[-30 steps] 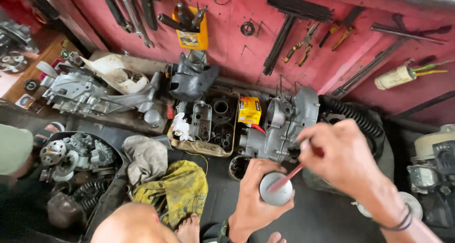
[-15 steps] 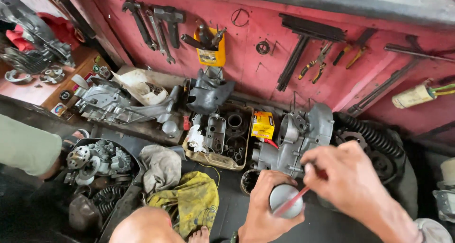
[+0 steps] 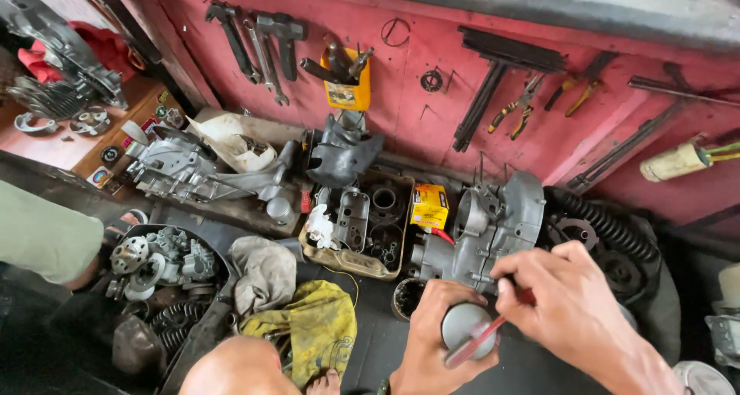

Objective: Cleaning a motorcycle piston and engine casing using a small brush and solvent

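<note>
Gripping a grey piston (image 3: 465,327) from below, crown up, the left hand (image 3: 433,339) holds it low centre while the right hand (image 3: 572,309) pinches a red tool (image 3: 484,335) slanting down-left across the crown.

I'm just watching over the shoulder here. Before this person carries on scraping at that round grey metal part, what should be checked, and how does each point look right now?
1. Left hand has a firm grip on the round grey part: ok, fingers wrap its side.
2. Right hand holds the red-handled tool steadily: ok, pinched between the fingers.
3. Tool tip is on the part: ok, it lies across the flat top.
4. Fingers of the left hand are out of the tool's path: cannot tell, the thumb sits close to the rim.
5. Room to work: not ok, the engine casing and tray of parts crowd the hands.
6. Rag within reach: ok, the yellow cloth lies just to the left.
</note>
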